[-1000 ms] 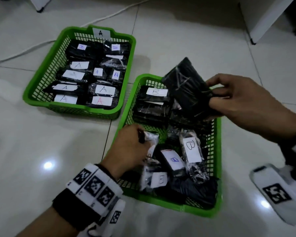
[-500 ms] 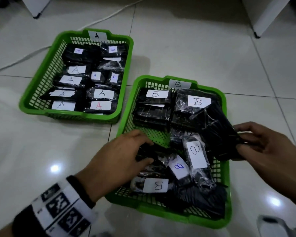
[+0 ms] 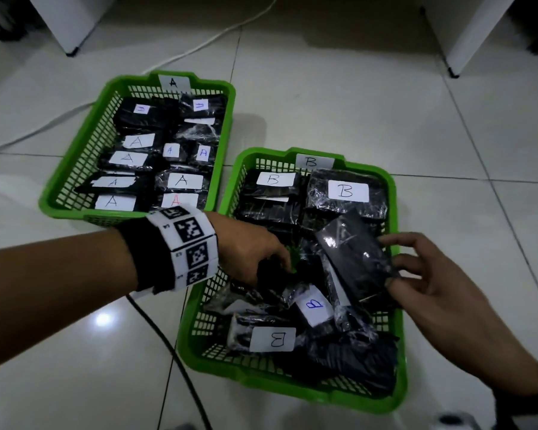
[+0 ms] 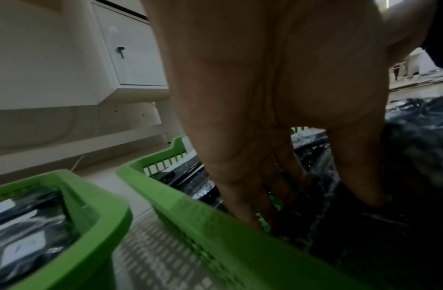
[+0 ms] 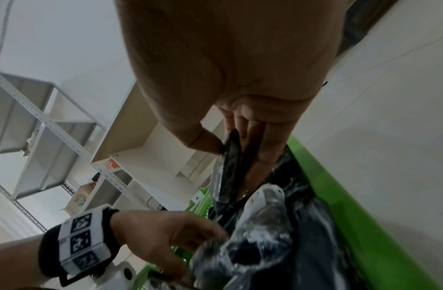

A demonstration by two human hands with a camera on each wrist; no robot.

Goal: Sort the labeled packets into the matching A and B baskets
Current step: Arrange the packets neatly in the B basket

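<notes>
Two green baskets stand on the tiled floor. Basket A point(image 3: 75, 169) at the left holds several black packets labelled A. Basket B point(image 3: 230, 187) at the right holds several labelled B. My right hand point(image 3: 392, 268) pinches the right edge of a black packet point(image 3: 354, 259) lying low over basket B, label hidden; thumb and fingers clamp this packet point(image 5: 225, 172) in the right wrist view. My left hand point(image 3: 274, 268) reaches into the middle of basket B. Its fingers point(image 4: 240, 206) and thumb point down around a dark packet point(image 4: 364, 235) there.
A white cable point(image 3: 199, 48) runs across the floor behind basket A and a black cable point(image 3: 180, 361) trails beside basket B. White furniture legs point(image 3: 72, 23) stand at the back. Metal shelving point(image 5: 41, 117) and a white cabinet point(image 4: 131, 49) surround the spot.
My right hand has lowered its black packet from above basket B down onto the packets at the right side. My left hand has slid further into the basket's middle.
</notes>
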